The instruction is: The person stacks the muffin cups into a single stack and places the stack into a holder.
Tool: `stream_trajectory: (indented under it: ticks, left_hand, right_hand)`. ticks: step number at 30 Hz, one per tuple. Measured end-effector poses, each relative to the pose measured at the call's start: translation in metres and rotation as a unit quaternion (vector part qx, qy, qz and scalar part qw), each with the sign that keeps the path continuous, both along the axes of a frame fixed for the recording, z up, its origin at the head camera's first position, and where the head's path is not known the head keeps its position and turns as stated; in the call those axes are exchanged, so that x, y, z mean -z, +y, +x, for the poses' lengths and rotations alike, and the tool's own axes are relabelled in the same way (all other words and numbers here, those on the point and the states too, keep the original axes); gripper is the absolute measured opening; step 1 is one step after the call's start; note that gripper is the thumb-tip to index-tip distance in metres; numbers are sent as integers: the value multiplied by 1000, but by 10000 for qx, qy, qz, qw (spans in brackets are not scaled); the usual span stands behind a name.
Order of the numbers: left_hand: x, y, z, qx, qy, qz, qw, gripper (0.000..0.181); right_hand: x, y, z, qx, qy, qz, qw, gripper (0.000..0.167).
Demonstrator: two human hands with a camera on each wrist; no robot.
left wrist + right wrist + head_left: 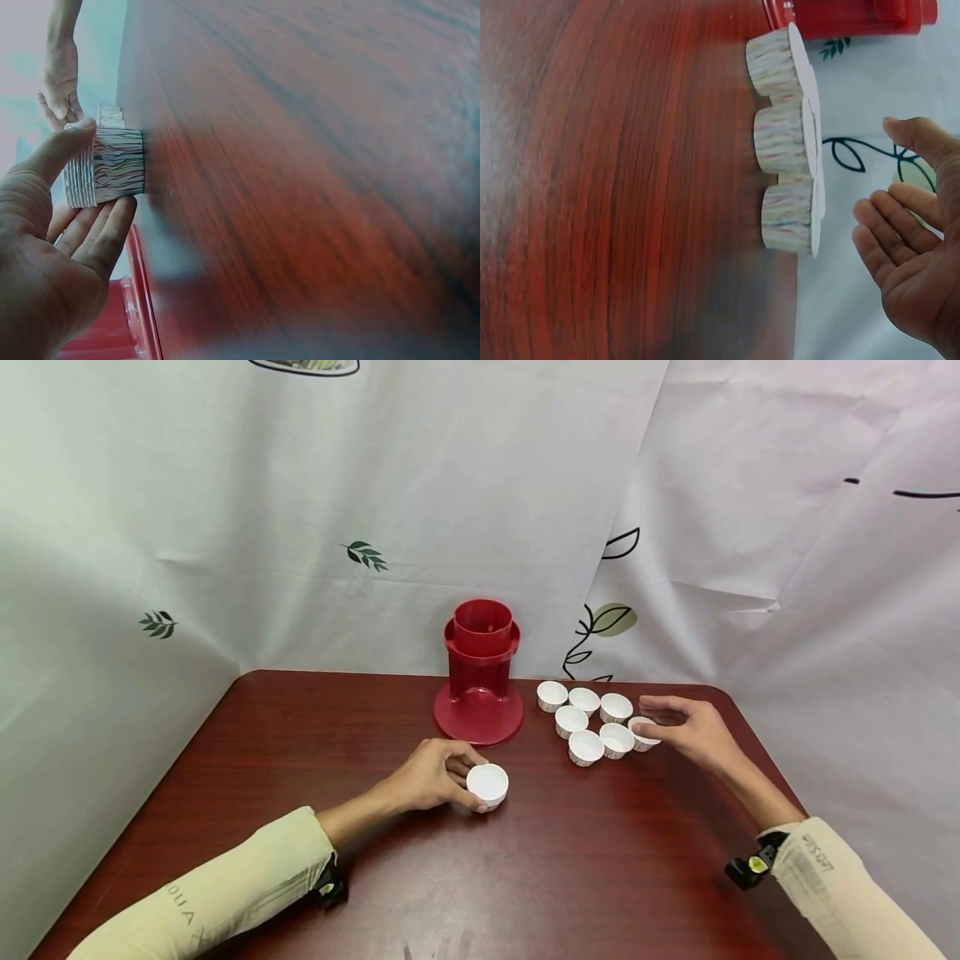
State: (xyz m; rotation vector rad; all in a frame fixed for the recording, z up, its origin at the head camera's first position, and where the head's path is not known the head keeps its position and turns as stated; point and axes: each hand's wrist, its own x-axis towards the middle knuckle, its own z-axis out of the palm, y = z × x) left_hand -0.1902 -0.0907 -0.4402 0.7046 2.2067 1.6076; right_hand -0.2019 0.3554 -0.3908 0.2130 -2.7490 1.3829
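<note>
My left hand [435, 775] holds a small stack of nested white paper baking cups [487, 787] at the table's middle, thumb on one side and fingers on the other. The left wrist view shows the stack's several rims and striped sides [118, 165]. Over the rightmost of several single baking cups [586, 747] hovers my right hand [696, 732], thumb and fingers apart. The right wrist view shows nothing in its grasp, and a gap between the hand and the row of cups [784, 139].
Behind the left hand stands a red plastic holder [480, 714] with a round base and an upright tube. The dark red wooden table [570, 877] ends at a white patterned cloth [450, 468] hung at the back and sides.
</note>
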Motion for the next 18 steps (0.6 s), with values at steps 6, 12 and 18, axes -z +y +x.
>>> stream_trajectory:
  ticks: [6, 12, 18]
  left_hand:
    - [0, 0, 0, 2, -10, -7, 10000, 51]
    - [0, 0, 0, 4, -7, -36, 10000, 51]
    - [-1, -1, 0, 5, 41, -85, 10000, 51]
  right_hand:
    - [4, 9, -4, 47, -62, 194, 9998, 62]
    - [9, 16, -8, 150, -116, 536, 9984, 66]
    - [12, 18, -10, 153, -117, 645, 9977, 67]
